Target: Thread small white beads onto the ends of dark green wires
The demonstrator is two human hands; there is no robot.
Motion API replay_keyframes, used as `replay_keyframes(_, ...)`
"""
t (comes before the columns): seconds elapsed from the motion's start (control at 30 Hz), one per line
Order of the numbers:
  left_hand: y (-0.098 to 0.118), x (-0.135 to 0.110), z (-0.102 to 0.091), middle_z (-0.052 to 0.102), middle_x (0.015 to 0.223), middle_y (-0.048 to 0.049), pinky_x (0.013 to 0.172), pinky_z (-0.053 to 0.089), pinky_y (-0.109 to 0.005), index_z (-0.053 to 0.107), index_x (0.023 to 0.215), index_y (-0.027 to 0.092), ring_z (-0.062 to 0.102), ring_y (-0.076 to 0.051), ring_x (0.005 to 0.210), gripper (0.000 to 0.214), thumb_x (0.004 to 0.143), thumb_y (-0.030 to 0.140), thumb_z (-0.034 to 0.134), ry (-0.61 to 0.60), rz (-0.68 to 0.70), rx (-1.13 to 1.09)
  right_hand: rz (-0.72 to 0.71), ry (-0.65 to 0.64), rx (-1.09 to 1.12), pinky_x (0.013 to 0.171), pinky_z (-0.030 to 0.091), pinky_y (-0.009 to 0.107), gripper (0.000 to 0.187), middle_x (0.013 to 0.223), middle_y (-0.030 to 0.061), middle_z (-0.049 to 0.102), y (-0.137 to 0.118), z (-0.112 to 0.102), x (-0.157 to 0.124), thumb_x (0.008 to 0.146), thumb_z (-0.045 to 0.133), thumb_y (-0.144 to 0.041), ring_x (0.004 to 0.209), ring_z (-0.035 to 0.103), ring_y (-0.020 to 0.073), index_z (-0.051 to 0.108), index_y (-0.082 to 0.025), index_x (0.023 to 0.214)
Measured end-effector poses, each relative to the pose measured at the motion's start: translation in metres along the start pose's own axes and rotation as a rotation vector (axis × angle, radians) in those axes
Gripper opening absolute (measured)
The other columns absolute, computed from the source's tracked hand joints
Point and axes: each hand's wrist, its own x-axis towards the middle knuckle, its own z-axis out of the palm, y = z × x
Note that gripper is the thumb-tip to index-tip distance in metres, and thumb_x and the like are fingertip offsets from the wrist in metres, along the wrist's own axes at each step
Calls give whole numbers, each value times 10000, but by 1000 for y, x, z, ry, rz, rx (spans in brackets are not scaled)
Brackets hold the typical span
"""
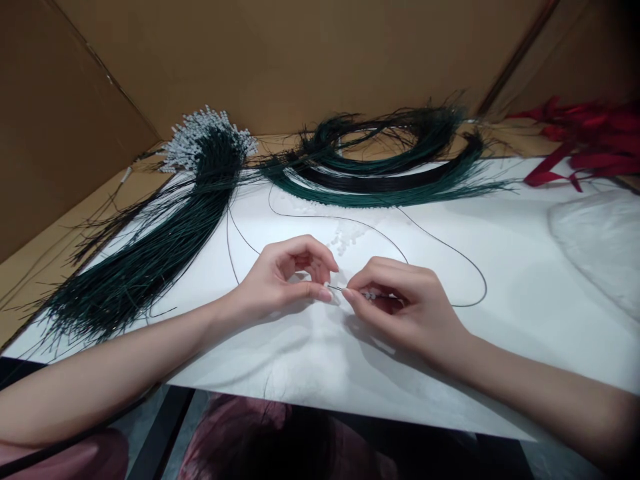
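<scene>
- Thin wire (335,288), low above the white sheet (290,373), with a short straight length bare in the gap between both hands and the rest running into the right hand.
- Right hand (415,307) narrow, with thumb and forefinger pinched on the wire close to the tip; small white beads (370,295) just behind the pinch, partly hidden by the fingers.
- Left hand (283,273) loosely curled, with forefinger tip raised apart from the thumb; a single white bead (327,287) at the thumb tip, near the wire's end. Cannot tell whether pinched or only touched, nor whether threaded.
- Beyond the right hand, a thin loop (485,283) on the sheet; cannot tell whether part of the same wire.
- Loose pale beads (347,235) scattered beyond the fingers, near curved bundles of dark green strands (380,197).
- To the left, a thick green bundle (160,247) topped with a cluster of white beaded ends (183,143).
- At far right, red ribbon (600,160) and, nearer, a pale translucent bag (600,233).
- Behind everything, brown panels (300,60).
</scene>
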Motion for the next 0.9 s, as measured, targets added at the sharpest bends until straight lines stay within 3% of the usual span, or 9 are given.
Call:
replay_keyframes(0.3,3,-1,0,680,783,-16,695,548,-209,694,863,144,632,-100,711,256,690,171,881,11,7,77,-1,-6,-25,474,315,210,159,640,-15,545,0,-1,0,863,638,-81,541,433,58,660,-145,720)
replay_keyframes(0.9,4,1,2,692,773,-11,688,555,-197,696,875,141,642,-96,698,288,658,111,883,36,3,25,28,-3,-31,476,317,232,161,645,-11,545,-2,-3,0,861,630,-91,537,435,75,642,-168,719)
